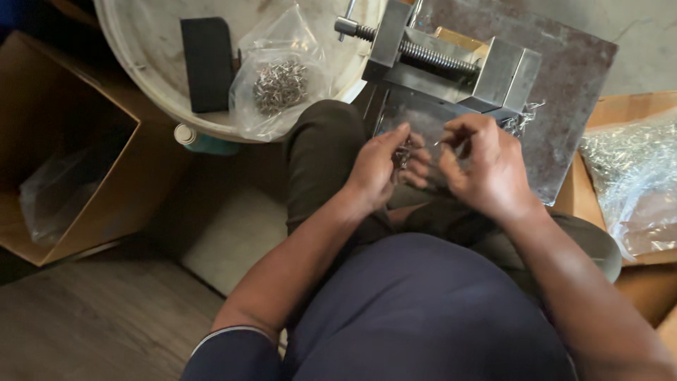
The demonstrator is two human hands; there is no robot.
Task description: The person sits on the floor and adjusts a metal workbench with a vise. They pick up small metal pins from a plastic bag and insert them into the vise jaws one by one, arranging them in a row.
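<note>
below the vise [451, 60], left hand [377, 169] curls around small metal pieces [403, 153]; right hand [486, 166] pinches one.

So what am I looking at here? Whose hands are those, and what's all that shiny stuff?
There is just one picture, taken by a camera worn on a person's head, so you look down at their lap as they sit. The two hands are that person's own. The left hand holds a little bunch of small metal pieces, and the right hand pinches one thin piece at its fingertips. In front of the hands a grey metal vise, a tool that squeezes things tight, stands on a dark metal plate. On the round white lid lie a black block and a clear bag of shiny little metal parts. A cardboard box sits at the left, and more shiny parts in plastic lie at the right.
</note>
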